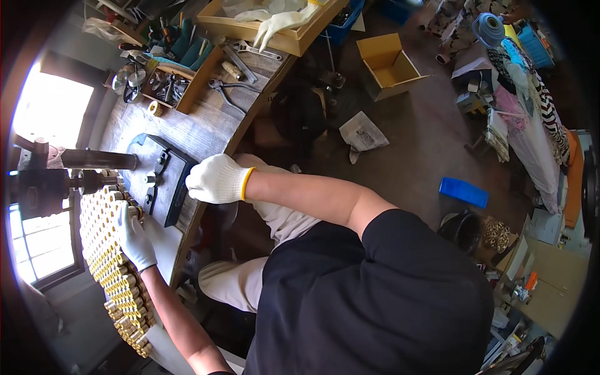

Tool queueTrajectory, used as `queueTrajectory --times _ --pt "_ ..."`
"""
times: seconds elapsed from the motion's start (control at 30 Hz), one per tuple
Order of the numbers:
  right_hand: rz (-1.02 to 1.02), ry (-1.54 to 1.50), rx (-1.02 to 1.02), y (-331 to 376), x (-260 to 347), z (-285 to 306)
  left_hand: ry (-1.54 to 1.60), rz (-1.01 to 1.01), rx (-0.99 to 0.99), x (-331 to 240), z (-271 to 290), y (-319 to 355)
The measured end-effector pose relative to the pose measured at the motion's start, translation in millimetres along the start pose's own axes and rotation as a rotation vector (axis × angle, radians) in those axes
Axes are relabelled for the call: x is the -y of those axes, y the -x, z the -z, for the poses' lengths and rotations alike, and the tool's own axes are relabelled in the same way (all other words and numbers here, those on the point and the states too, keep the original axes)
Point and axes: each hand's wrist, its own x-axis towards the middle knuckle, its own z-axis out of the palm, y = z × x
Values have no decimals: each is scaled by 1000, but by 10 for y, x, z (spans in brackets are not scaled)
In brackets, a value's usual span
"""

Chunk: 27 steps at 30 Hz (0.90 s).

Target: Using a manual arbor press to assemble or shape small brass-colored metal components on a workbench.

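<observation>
Both my hands wear white knit gloves. My left hand (134, 239) is at the near edge of a dense layout of short brass cylindrical fittings (112, 250), its fingers closed around what looks like one of them, partly hidden. My right hand (215, 179) makes a fist beside the front edge of a dark machine base plate (181, 190); whatever it may hold is hidden. On the plate, a small metal piece (151, 179) sits between two black clamp bars (162, 162). A drill-press chuck and spindle (90, 181) point toward it from the left.
A single brass ring (154, 109) lies on the wooden bench (206, 128). Beyond are pliers (229, 92), an adjustable wrench (259, 51), a wooden tool box (187, 90) and a wooden tray (300, 37) with gloves. A cardboard box (390, 65) and a blue bin (464, 192) are on the floor.
</observation>
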Motion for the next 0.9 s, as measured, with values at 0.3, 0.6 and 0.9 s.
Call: queueTrajectory --times 0.3,0.6,0.9 --pt "19 -38 -28 47 19 -58 86 95 -59 -264 165 195" --pt "40 -10 -96 37 -4 -96 727 452 -253 16 -83 805" --pt "47 2 -107 32 1 -83 1086 721 -334 -203 -150 1009"
